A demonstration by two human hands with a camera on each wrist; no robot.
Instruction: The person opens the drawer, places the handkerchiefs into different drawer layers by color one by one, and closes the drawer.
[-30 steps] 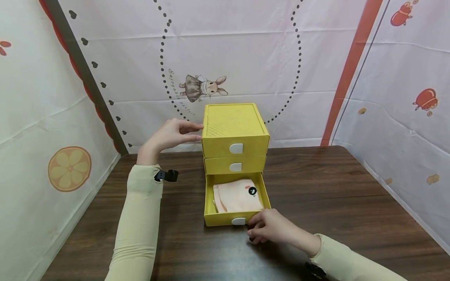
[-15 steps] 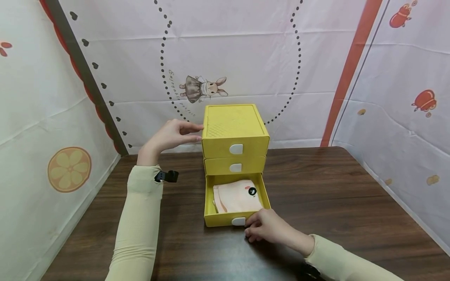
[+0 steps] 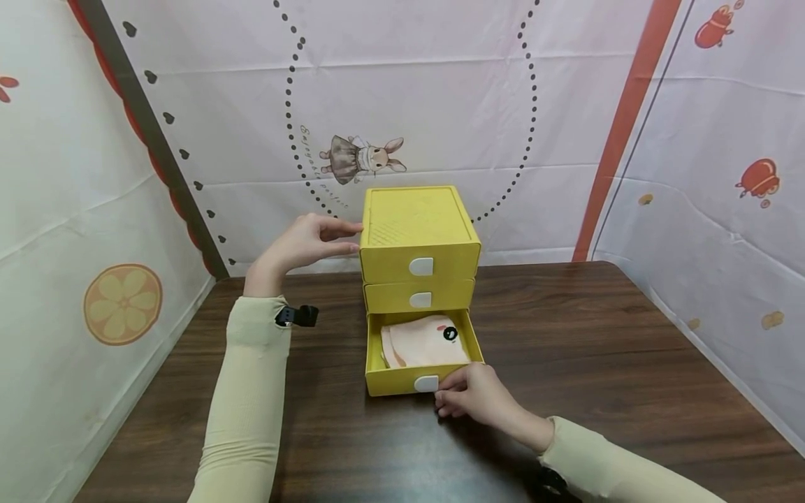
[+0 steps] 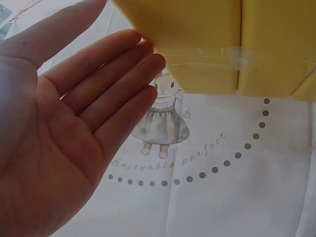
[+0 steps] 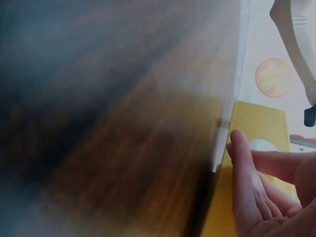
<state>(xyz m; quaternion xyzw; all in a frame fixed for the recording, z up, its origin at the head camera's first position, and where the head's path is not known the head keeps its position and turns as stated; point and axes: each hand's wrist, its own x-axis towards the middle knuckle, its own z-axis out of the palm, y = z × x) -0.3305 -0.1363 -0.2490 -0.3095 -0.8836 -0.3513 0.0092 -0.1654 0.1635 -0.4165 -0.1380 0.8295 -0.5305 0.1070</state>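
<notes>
A yellow three-drawer storage box (image 3: pixel 420 216) stands on the table, with the bottom drawer (image 3: pixel 391 383) pulled partly out. Inside that drawer lies a folded pale pink cloth (image 3: pixel 418 342) with a black round mark. My right hand (image 3: pixel 483 397) touches the drawer's front beside its white handle (image 3: pixel 426 383); in the right wrist view its fingertips rest against the yellow panel (image 5: pixel 261 118). At the box's upper left side is my left hand (image 3: pixel 302 241), fingertips touching it. The left wrist view shows those fingers (image 4: pixel 118 79) straight, holding nothing.
The box's two upper drawers are closed, each with a white handle (image 3: pixel 421 267). A dark wood table (image 3: pixel 566 335) lies under it. Printed cloth hangs (image 3: pixel 440 105) behind and on both sides. Clear tape (image 4: pixel 217 57) runs across the box in the left wrist view.
The bottom drawer has slid a little inward with the cloth in it. My right hand has moved slightly left, then forward with the drawer front. My left hand stays put.
</notes>
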